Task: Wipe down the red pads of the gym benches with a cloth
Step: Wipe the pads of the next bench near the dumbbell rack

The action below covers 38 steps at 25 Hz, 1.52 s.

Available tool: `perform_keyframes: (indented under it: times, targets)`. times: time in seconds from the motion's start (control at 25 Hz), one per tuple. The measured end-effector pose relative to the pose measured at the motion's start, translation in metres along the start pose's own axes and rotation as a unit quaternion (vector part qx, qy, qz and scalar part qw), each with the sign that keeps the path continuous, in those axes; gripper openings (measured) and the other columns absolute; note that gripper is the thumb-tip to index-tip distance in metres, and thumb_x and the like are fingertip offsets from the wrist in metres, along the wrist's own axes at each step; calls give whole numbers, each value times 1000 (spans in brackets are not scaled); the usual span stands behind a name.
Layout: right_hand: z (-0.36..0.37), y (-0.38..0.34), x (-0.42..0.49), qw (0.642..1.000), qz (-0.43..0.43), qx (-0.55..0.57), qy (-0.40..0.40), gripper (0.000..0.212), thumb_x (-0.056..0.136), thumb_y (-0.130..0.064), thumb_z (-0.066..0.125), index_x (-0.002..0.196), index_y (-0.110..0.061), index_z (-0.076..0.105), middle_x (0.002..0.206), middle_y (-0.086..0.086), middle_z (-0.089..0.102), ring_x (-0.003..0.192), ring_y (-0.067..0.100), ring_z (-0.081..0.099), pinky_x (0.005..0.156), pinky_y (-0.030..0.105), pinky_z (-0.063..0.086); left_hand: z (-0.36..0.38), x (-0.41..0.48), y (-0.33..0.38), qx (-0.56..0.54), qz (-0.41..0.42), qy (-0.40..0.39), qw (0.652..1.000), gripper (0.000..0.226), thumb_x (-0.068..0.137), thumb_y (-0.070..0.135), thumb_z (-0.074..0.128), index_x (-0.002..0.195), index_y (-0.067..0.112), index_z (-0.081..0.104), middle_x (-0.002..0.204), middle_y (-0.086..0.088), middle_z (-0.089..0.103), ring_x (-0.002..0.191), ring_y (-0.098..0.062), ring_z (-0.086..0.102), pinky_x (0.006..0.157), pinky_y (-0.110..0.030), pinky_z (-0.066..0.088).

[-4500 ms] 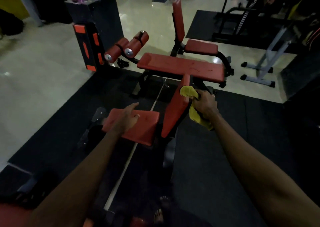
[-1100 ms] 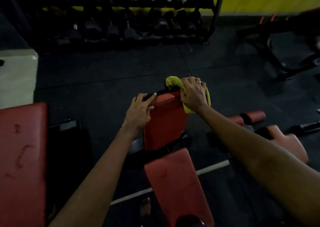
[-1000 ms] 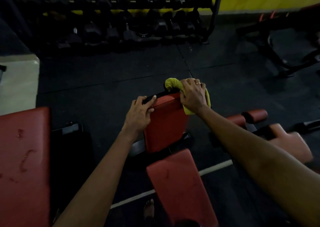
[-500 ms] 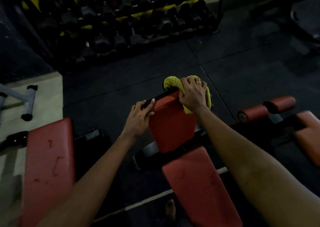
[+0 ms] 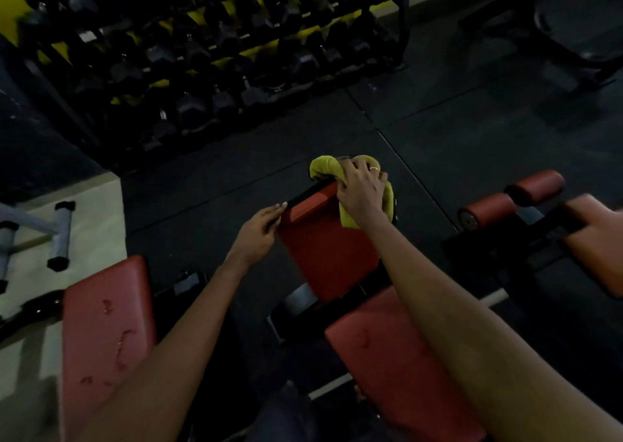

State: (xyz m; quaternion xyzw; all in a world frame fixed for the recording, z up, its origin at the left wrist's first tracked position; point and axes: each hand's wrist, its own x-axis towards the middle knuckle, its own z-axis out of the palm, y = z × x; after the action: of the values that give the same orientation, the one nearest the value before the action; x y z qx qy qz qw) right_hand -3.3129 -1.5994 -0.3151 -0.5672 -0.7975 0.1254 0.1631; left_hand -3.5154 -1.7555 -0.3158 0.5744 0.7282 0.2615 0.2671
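A raised red back pad (image 5: 323, 252) of a gym bench stands tilted in the middle of the view, above its red seat pad (image 5: 397, 360). My right hand (image 5: 362, 190) grips a yellow cloth (image 5: 325, 168) and presses it over the pad's top right corner. My left hand (image 5: 258, 231) touches the pad's top left edge with the fingers held together; it holds nothing.
Another worn red bench pad (image 5: 108, 333) lies at the lower left. Red roller pads (image 5: 512, 199) and a red pad (image 5: 596, 246) sit at the right. A dumbbell rack (image 5: 209, 57) stands behind on the black rubber floor (image 5: 455, 131). A grey frame foot (image 5: 62, 229) rests on pale tiles.
The view has tilted and shifted, so the rack looks closer. My left hand has slid from gripping the pad's top to resting at its left edge. The right hand stays on the cloth.
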Motion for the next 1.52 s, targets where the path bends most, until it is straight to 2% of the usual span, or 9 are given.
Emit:
perform_keyframes:
  times: [0.2,0.44,0.64,0.88,1.0,1.2,1.32,1.44,1.52]
  targets:
    - [9,-12,-12,999,21,1,36,40,94,-30,57,134,-28,56,131,-2,55,122,30,51,100,57,37,-13,16,-26,-70,61,6,996,44,92,5,67,133,22,61,133,7,60,123,0,56,107,-23,45]
    - [16,-53,-26,977,196,35,72,42,90,-24,59,132,-27,59,132,-1,56,121,32,50,100,55,42,-24,29,-45,-182,46,-89,978,38,94,3,65,129,18,67,127,9,64,110,15,57,91,-7,47]
    - [40,-109,-94,978,184,67,77,46,88,-25,58,133,-30,59,130,-9,57,112,25,55,91,47,49,-38,36,-59,-174,45,-144,973,33,97,17,64,129,23,66,121,11,68,114,0,62,92,-19,52]
    - [9,-49,1,953,282,50,94,42,88,-18,59,129,-25,63,129,1,60,121,31,52,101,53,41,-46,47,-46,-116,47,-162,979,32,97,26,64,129,25,67,126,7,68,117,-2,61,89,-5,44]
    - [8,-52,1,945,309,53,96,40,88,-17,58,127,-26,64,127,1,60,121,31,51,100,53,40,-47,61,-44,-94,50,-203,973,37,94,26,68,131,25,66,125,8,68,115,0,62,87,-3,45]
    - [41,-123,-78,958,253,69,113,43,85,-22,58,127,-29,62,127,-8,58,114,24,54,91,46,47,-52,79,-48,-138,48,-249,957,35,90,21,74,124,12,70,111,3,72,99,3,67,77,-6,48]
    - [41,-121,-64,952,277,40,122,42,84,-23,61,125,-29,64,123,-8,59,111,24,56,87,44,45,-55,92,-56,-131,111,-290,942,32,91,20,72,122,14,71,107,9,71,93,16,63,77,-6,49]
    - [31,-112,-31,916,374,16,143,39,84,-24,63,122,-30,67,121,-7,61,108,27,59,88,46,46,-58,116,-64,-142,154,-345,915,25,96,18,66,119,24,72,110,10,73,101,1,68,83,-14,52]
    - [39,-132,-42,909,382,50,161,40,84,-25,61,123,-31,67,121,-9,62,106,25,59,89,46,48,-55,132,-68,-173,157,-345,909,23,99,11,59,114,22,72,107,7,74,100,-10,71,83,-22,55]
